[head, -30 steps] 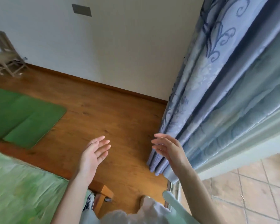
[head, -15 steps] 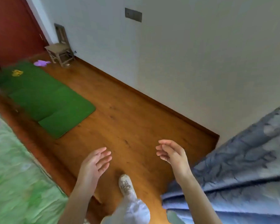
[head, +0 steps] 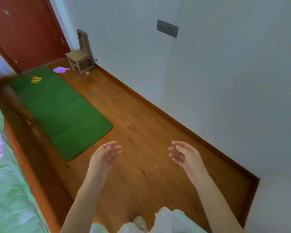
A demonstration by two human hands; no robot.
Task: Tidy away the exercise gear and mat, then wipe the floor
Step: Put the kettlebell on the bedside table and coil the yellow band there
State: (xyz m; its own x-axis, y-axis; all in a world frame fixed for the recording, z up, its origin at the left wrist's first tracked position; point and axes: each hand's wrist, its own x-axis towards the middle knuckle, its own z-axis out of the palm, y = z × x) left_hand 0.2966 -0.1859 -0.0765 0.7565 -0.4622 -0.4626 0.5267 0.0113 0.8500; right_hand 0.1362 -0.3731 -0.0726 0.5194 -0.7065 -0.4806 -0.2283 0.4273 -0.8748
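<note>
Both your left hand [head: 106,157] and right hand [head: 185,155], lower centre, hang relaxed and empty; the green mat [head: 60,113], centre left, looks soft and light, so grasp its near short edge.

A green exercise mat [head: 60,113] lies flat and unrolled on the wooden floor [head: 141,132], ahead and to the left of the left grip [head: 106,157], its near corner just beyond the fingertips. A tangled yellow band or cord [head: 36,79] rests on its far end. A crumpled purple cloth [head: 60,70] lies on the floor just past that far end
</note>
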